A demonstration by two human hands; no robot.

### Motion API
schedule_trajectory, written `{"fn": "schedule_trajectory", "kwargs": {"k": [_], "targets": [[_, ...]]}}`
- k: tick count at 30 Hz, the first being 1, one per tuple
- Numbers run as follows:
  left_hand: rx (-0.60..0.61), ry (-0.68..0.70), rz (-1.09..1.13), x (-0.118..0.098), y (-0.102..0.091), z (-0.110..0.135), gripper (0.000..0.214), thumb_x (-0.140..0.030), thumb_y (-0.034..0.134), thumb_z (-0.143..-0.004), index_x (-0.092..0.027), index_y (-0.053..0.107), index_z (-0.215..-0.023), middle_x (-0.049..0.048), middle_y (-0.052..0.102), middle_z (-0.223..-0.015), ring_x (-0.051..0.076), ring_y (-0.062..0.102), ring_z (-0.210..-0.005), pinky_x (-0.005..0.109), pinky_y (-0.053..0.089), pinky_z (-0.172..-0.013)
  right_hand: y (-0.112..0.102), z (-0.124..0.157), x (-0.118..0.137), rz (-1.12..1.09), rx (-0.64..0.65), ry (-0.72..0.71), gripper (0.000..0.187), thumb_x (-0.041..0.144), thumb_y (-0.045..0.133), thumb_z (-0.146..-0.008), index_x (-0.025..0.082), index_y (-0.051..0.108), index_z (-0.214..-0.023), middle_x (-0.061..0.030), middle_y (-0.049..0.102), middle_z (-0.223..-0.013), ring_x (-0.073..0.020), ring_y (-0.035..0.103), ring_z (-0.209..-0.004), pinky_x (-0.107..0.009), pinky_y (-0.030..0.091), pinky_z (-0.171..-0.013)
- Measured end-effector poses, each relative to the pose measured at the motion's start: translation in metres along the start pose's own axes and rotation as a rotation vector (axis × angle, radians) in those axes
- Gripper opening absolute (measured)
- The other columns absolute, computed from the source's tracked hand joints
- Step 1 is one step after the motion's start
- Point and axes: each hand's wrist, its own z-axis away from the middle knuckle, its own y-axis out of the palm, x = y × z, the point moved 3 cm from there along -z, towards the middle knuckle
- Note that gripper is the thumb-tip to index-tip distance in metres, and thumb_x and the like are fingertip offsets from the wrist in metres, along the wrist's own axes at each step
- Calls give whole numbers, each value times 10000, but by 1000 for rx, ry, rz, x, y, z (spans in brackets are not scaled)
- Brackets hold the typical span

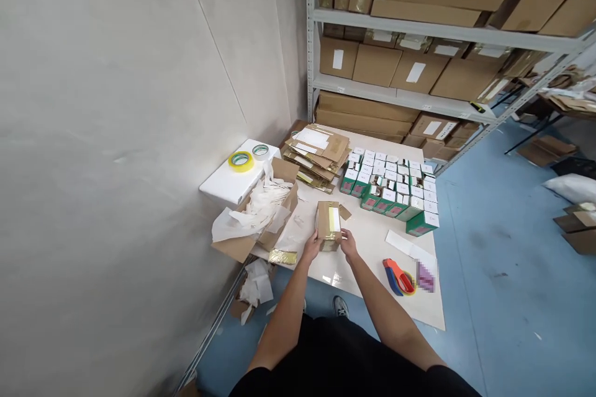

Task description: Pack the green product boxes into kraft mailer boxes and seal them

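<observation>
A small brown cardboard box (323, 218), with a white label and yellowish tape on top, sits near the front of the white table. My left hand (312, 245) grips its left side close to the near corner. On the opposite side, my right hand (347, 243) holds the near right corner, fingers against the cardboard. A small brown cardboard piece (344, 212) lies just beyond the box on the right. To the left of my left hand, a shiny gold-brown strip of tape or packaging (282, 257) rests at the table's front edge.
Rows of green-and-white boxes (391, 183) fill the table's far right. An orange-and-blue tape dispenser (398, 277) lies front right. Flattened cardboard (333, 147) is stacked at the back left, near an open carton of white paper (263, 205). Metal shelves (400, 94) stand behind.
</observation>
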Motion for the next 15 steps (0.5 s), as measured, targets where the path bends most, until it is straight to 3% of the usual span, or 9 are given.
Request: {"fn": "schedule_trajectory", "kwargs": {"k": [3,8,11,15], "targets": [[-48,77,29,-18,12,10,599,-445,745,-813,-201,685,-1357,131,674,-1406,304,583,-1373,456,434,-1161,-14,-7,19,-105,33,-52,532,253,707,-588,208,640,-1113,-83,733,-1088,-215,696,-830,-322,575,-737],[-212,159,43,-42,24,37,693,-447,716,-857,-214,574,-1494,110,564,-1534,274,599,-1352,417,443,-1155,-25,-15,50,-173,201,-177,600,283,765,-565,227,663,-1154,-80,712,-1142,-223,675,-891,-346,582,-765],[-334,239,38,-61,20,61,689,-420,721,-861,-239,566,-1507,83,533,-1565,273,537,-1419,414,393,-1203,-24,-4,69,-178,317,-243,659,312,773,-601,243,657,-1247,-86,685,-1210,-234,662,-975,-370,583,-813],[-466,283,70,-89,5,101,689,-417,750,-850,-261,580,-1499,63,608,-1494,293,570,-1387,438,455,-1162,-15,29,103,-194,447,-347,647,328,766,-668,264,656,-1302,-94,642,-1284,-248,631,-1079,-400,578,-893]]}}
